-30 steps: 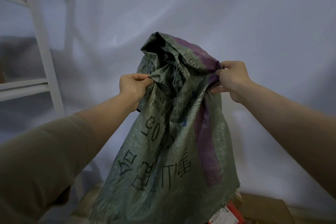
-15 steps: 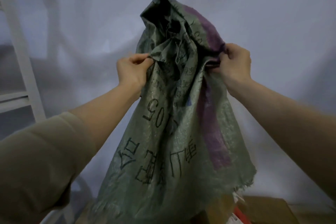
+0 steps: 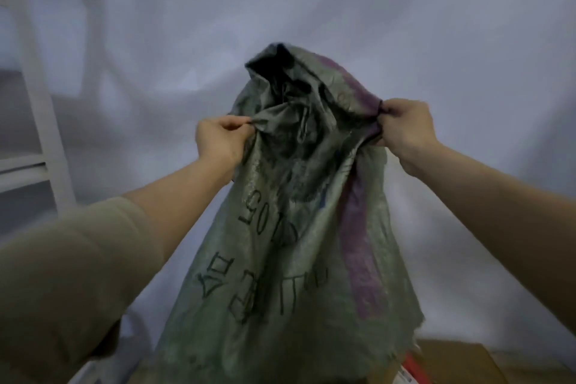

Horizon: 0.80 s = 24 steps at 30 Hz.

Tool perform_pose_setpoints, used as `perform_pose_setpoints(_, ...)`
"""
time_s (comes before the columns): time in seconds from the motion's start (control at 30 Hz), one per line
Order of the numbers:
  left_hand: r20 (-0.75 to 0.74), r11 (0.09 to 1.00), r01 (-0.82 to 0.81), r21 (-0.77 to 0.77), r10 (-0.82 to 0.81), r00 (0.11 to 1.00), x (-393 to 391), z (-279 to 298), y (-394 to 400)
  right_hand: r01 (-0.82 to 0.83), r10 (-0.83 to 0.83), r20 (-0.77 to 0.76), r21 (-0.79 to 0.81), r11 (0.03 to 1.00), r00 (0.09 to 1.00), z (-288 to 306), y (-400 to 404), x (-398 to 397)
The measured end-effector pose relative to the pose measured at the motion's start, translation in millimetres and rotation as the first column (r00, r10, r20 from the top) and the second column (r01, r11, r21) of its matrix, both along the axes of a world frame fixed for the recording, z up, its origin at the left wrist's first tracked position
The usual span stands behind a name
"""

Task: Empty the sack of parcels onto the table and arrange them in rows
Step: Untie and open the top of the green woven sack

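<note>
The left hand [image 3: 223, 140], arm raised and outstretched, pinches a fold of the woven sack [image 3: 293, 243], which hangs upside down between both hands, its frayed mouth low over cardboard parcels [image 3: 461, 362]. The cloth looks light, limp and slick, so bunched corners give the surest hold. The right hand [image 3: 406, 128] grips the purple-striped edge.

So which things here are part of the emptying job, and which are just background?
Part of the job:
sack, held up
left hand, gripping sack
right hand, gripping sack
parcels below sack's frayed mouth

Just there:
white shelf frame
white backdrop cloth
</note>
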<state>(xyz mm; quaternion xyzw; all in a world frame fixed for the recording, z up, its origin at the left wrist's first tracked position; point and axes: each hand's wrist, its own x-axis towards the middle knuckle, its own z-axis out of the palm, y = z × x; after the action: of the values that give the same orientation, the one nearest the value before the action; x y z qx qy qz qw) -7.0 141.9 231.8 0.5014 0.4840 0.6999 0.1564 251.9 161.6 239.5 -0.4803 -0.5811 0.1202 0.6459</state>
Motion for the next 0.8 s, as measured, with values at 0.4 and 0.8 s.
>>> perform_pose_setpoints(0.4,0.127,0.989,0.037,0.142,-0.055,0.990,1,59,-1,0.025,0.000,-0.186,0.131,0.991,0.983,44,-2,-27)
perform_pose_setpoints(0.8,0.178,0.984,-0.072,0.164,0.042,0.983,-2,46,-35,-0.024,0.066,-0.179,0.228,0.973,0.982,52,-17,-31)
